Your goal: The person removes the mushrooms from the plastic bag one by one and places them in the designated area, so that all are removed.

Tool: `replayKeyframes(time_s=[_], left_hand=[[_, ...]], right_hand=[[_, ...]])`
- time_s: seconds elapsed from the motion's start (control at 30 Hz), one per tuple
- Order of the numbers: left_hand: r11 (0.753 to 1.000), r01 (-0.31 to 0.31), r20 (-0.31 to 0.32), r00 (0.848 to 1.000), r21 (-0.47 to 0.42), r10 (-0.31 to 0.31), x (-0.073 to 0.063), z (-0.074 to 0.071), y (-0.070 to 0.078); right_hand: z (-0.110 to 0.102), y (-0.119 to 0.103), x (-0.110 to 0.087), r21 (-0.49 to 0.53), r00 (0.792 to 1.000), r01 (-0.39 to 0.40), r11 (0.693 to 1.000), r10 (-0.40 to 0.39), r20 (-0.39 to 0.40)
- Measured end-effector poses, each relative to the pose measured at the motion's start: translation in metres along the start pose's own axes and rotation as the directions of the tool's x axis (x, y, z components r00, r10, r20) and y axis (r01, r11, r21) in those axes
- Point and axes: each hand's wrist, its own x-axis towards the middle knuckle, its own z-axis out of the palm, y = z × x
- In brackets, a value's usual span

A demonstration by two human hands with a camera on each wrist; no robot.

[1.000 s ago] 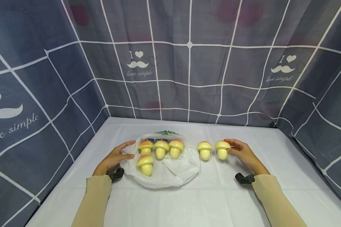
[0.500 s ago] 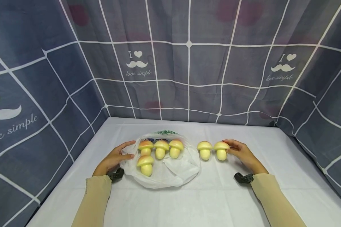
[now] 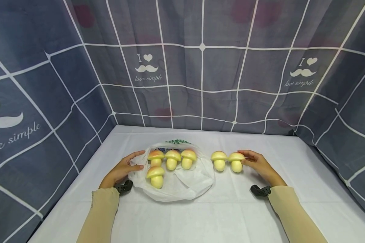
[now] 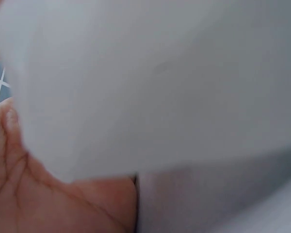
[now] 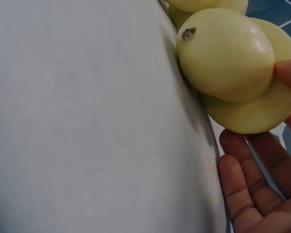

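The right hand (image 3: 261, 167) pinched the end mushroom (image 3: 236, 163) on the table (image 3: 225, 216); the left hand (image 3: 120, 171), loosely spread, touched the bag (image 3: 197, 184); the mushroom looked light, stiff, slippery; its cap probably gave the best hold.

The left wrist view is dim, blurred

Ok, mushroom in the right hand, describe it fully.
The mushroom looks like smooth, glossy plastic: pale yellow rounded cap, faintly orange on top, plump stem with a dark mark on its end. It lies on the white cloth, stem toward the viewer, pinched by the right hand, cap seemingly against the next mushroom.
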Motion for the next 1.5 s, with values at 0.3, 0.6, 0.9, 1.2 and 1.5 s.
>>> replayKeyframes(time_s=[0.3,0.6,0.9,1.2,1.5], left_hand=[[1.0,0.008,0.01,1.0,-0.018,-0.008,0.0,-0.002,-0.0023],[1.0,0.011,0.016,1.0,-0.029,-0.011,-0.0005,-0.0026,-0.0039],[0.999,0.015,0.014,1.0,-0.035,-0.015,-0.001,-0.0024,-0.0033],[0.999,0.016,0.021,1.0,-0.051,-0.015,-0.0003,-0.0013,-0.0026],[1.0,-0.002,0.021,1.0,-0.019,0.002,0.0004,-0.0017,-0.002]], right_hand=[[0.0006,0.0005,-0.0014,0.001,1.0,0.013,1.0,-0.013,0.009],[0.0013,0.0024,-0.0006,-0.001,1.0,0.01,1.0,-0.01,0.017],[0.0015,-0.0001,-0.0009,-0.004,1.0,-0.016,1.0,0.016,0.004],[0.0031,0.0002,0.0007,-0.019,1.0,-0.011,1.0,0.011,-0.012],[0.0076,-0.0033,0.0044,-0.067,0.998,-0.05,0.997,0.048,-0.035]])
